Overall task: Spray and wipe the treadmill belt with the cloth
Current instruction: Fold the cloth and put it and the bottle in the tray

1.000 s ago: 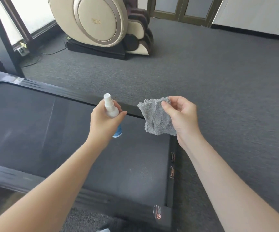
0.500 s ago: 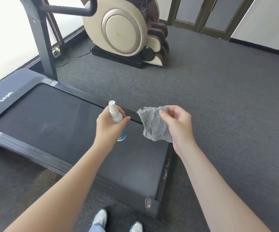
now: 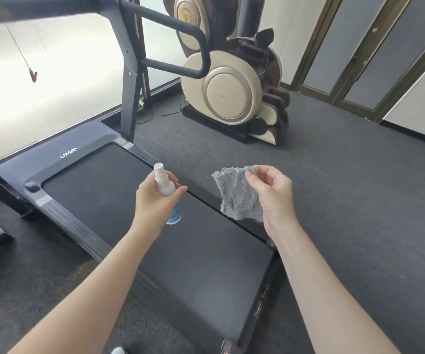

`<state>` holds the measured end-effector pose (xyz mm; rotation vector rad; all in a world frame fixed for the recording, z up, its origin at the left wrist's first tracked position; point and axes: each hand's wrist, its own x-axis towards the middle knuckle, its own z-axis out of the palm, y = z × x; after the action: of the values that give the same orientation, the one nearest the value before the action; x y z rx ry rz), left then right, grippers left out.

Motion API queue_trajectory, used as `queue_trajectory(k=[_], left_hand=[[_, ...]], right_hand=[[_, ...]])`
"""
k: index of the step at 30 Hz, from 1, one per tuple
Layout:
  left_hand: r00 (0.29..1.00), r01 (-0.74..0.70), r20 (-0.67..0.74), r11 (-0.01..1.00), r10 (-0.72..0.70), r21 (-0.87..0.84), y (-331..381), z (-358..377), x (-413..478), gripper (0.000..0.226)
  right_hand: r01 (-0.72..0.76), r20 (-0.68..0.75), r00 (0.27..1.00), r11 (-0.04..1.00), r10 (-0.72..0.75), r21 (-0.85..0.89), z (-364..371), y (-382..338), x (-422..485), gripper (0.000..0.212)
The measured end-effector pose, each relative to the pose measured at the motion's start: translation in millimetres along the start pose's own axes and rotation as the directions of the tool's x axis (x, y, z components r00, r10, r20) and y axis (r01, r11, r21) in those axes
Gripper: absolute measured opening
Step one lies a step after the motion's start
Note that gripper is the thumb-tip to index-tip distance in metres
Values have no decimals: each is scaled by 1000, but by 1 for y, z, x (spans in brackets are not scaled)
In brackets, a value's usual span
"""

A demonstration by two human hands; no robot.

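Far left: bright window, floor-level glare. Treadmill upright and black handrail cross the upper left.

Treadmill belt, black, runs diagonally from upper left toward lower right, framed by dark side rails; grey motor cover at the far end carries white lettering. Belt lies below both hands, nothing resting on it.

Left hand held above the belt, fingers wrapped round a small spray bottle. White nozzle and shoulder stick up past the thumb; a blue base shows under the palm. Bottle roughly upright, nozzle tipped slightly away from the person.

Right hand held above the belt's right edge, near the left hand but apart from it. Thumb and fingertips pinch the top corner of a grey fluffy cloth, which hangs loose below the pinch, not touching the belt.

Beyond the hands: cream and brown massage chair on dark grey carpet. Far right: framed glass doors.
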<state>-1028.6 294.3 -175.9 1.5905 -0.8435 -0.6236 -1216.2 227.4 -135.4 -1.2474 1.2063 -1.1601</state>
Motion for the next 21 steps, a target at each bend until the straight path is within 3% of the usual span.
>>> queue_trajectory(k=[14,21], left_hand=[[997,-81,-5,996,81,-41,9,-148,88,27],[987,-158,9,983,160,-88,34,-176,116,22]], right_hand=[[113,33,993,993,-112,-17,183,-62,-4,8],[179,8,984,984,-179,9,234,-91,0,6]])
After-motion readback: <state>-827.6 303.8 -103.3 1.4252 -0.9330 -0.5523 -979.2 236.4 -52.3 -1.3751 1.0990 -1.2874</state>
